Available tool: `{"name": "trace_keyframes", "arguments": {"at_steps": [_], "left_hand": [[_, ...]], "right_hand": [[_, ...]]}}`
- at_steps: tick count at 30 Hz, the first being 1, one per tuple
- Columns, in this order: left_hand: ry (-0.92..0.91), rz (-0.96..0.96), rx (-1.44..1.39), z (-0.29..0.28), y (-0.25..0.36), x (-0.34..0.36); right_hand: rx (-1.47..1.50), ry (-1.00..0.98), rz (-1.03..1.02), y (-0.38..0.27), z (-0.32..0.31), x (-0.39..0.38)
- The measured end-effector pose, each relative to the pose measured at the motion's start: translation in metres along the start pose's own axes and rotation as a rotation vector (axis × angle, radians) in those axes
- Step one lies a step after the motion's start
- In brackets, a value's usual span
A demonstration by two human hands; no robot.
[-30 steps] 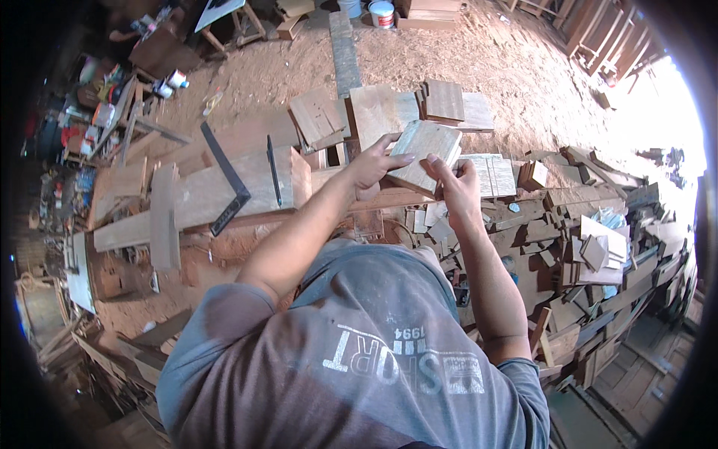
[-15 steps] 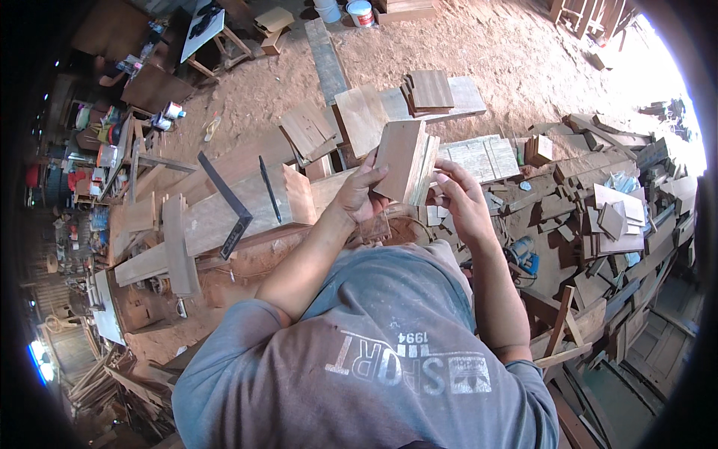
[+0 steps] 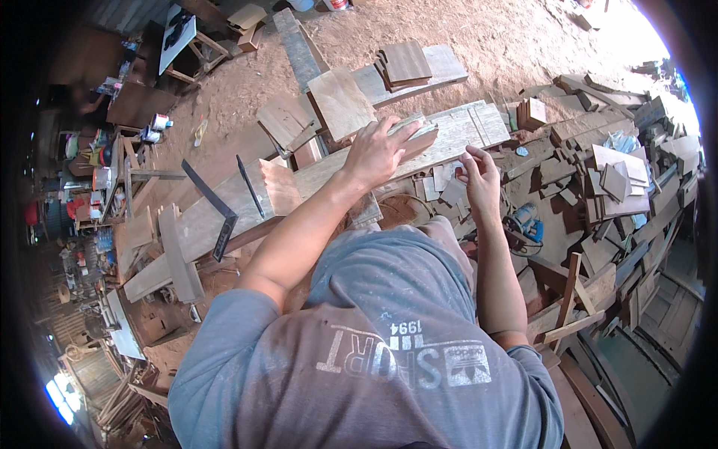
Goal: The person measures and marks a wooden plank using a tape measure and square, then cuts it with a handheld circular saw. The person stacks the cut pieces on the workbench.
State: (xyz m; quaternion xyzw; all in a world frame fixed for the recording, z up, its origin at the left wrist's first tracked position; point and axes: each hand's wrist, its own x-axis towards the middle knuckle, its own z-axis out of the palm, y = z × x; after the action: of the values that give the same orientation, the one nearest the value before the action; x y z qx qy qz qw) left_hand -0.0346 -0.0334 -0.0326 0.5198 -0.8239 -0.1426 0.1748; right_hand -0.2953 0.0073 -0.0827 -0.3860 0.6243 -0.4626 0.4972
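Observation:
My left hand (image 3: 378, 153) is closed on a small stack of wooden pieces (image 3: 419, 138), low over a long pale plank (image 3: 482, 123) marked with crosswise lines. My right hand (image 3: 482, 179) is raised near the plank's lower edge, apart from the stack, its thumb and index finger curled together; whatever may be between them is too small to make out. A square board (image 3: 340, 97) lies just beyond my left hand. Further left on the work boards are a black metal square (image 3: 207, 193) and a narrow black bar (image 3: 250, 185).
Stacked boards (image 3: 400, 63) sit beyond the plank. A blue power tool (image 3: 527, 228) and heaped offcuts (image 3: 613, 179) are on the right. Paint cans (image 3: 157, 123) and clutter line the left, where another person (image 3: 82, 97) is in shadow. Sawdust covers the floor (image 3: 493, 37).
The held stack, upright between both hands half a second ago, is now tipped down toward the plank under my left hand. My right hand has come away from it, and the view has shifted.

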Motion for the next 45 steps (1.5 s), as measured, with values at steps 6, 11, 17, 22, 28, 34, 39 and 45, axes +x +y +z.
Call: {"name": "trace_keyframes", "arguments": {"at_steps": [6, 11, 17, 22, 28, 34, 39, 45], "left_hand": [[-0.024, 0.031, 0.087, 0.003, 0.001, 0.000], [-0.040, 0.035, 0.100, 0.003, -0.001, 0.001], [0.019, 0.069, 0.066, 0.008, -0.004, 0.001], [0.107, 0.091, -0.007, 0.009, -0.005, 0.002], [0.119, 0.050, -0.074, 0.004, -0.004, 0.001], [0.125, 0.018, -0.081, 0.005, -0.003, 0.003], [0.125, 0.016, -0.086, 0.007, -0.004, 0.000], [0.126, 0.011, -0.109, 0.015, -0.014, -0.001]], "right_hand": [[-0.053, 0.006, -0.026, 0.016, -0.003, -0.005], [-0.259, -0.018, -0.183, -0.002, 0.007, 0.003], [-0.537, -0.165, -0.568, -0.060, 0.022, 0.014], [-0.771, -0.258, -0.782, -0.059, 0.031, 0.034], [-0.794, -0.302, -0.791, -0.060, 0.036, 0.040], [-0.895, -0.307, -0.853, -0.071, 0.041, 0.040], [-0.940, -0.358, -0.880, -0.082, 0.041, 0.044], [-0.938, -0.578, -0.803, -0.087, 0.051, 0.056]]}}
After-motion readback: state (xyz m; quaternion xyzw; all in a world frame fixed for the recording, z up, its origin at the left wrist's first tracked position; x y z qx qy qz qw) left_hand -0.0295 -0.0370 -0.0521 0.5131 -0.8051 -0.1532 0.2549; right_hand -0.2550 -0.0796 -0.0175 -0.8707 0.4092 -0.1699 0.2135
